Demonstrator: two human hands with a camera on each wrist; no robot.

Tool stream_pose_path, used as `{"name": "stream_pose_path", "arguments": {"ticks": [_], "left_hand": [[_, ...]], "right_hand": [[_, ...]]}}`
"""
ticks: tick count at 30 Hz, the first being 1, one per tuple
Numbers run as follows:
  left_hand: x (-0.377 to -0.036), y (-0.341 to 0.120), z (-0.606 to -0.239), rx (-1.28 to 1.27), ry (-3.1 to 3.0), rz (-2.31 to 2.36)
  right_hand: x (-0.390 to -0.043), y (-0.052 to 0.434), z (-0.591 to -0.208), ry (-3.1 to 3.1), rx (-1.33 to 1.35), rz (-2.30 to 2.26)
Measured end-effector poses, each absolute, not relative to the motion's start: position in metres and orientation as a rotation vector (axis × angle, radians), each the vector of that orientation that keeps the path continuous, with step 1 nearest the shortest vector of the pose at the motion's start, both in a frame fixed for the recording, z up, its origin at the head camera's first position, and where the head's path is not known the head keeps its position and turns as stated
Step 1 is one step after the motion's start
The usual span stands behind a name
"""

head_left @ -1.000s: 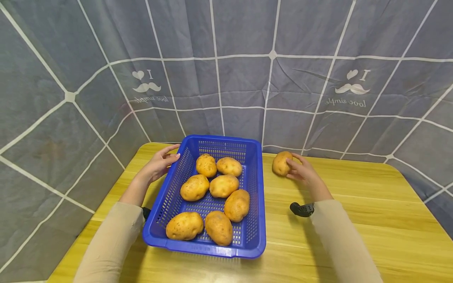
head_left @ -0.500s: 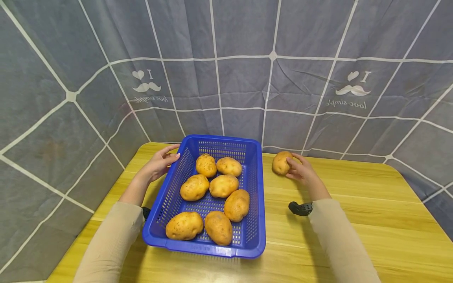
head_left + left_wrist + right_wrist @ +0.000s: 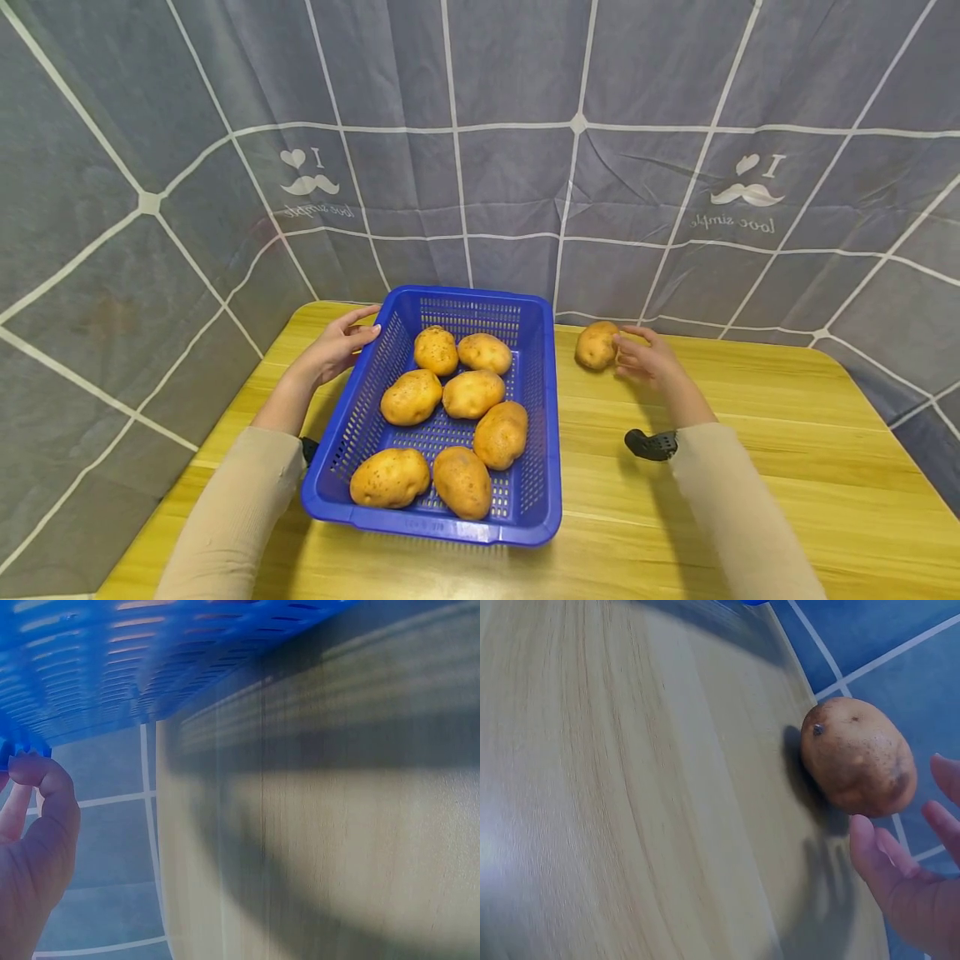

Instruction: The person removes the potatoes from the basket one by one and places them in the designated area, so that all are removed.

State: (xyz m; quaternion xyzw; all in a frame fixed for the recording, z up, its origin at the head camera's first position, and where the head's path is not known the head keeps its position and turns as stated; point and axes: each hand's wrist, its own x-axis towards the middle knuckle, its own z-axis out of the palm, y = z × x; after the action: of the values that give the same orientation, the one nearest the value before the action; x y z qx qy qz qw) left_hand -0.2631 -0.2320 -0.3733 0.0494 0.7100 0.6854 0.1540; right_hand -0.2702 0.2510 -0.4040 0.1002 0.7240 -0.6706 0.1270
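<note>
Both hands are at the far end of the surface (image 3: 750, 467), one on each side of the blue basket (image 3: 543, 467). On the right, the right hand (image 3: 648, 360) lies just beside a loose potato (image 3: 596, 345), its fingers spread and relaxed. The right wrist view shows a thin gap between the fingertips (image 3: 862, 829) and the potato's skin, so the hand has hold of nothing. This potato sits on the bare wood at the back edge of the surface, close to the grey curtain (image 3: 480, 150) and a little way off the basket's right wall.

The left hand (image 3: 333, 348) rests against the basket's left rim near its far corner. In the left wrist view the thumb (image 3: 45, 787) curls up to the edge of the blue plastic, so the hand grips the rim lightly.

Seven potatoes lie inside the basket. Two sit side by side at the far end (image 3: 461, 351), two more in the middle (image 3: 442, 395), one (image 3: 501, 434) lies to the right of centre, and two lie at the near end (image 3: 423, 479). Several of them touch one another.

A small black wrist camera (image 3: 651, 444) shows at the cuff of the right beige sleeve (image 3: 742, 517). The left sleeve (image 3: 225, 517) runs along the basket's left side. The curtain, printed with white lines and a moustache motif, hangs behind and around the wooden surface.
</note>
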Motion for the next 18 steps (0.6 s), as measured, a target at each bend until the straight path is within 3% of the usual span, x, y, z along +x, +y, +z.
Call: {"name": "stream_pose_path", "arguments": {"ticks": [18], "left_hand": [[-0.262, -0.231, -0.370, 0.142, 2.006, 1.978]], "right_hand": [[-0.247, 0.266, -0.379, 2.145, 0.147, -1.912]]}}
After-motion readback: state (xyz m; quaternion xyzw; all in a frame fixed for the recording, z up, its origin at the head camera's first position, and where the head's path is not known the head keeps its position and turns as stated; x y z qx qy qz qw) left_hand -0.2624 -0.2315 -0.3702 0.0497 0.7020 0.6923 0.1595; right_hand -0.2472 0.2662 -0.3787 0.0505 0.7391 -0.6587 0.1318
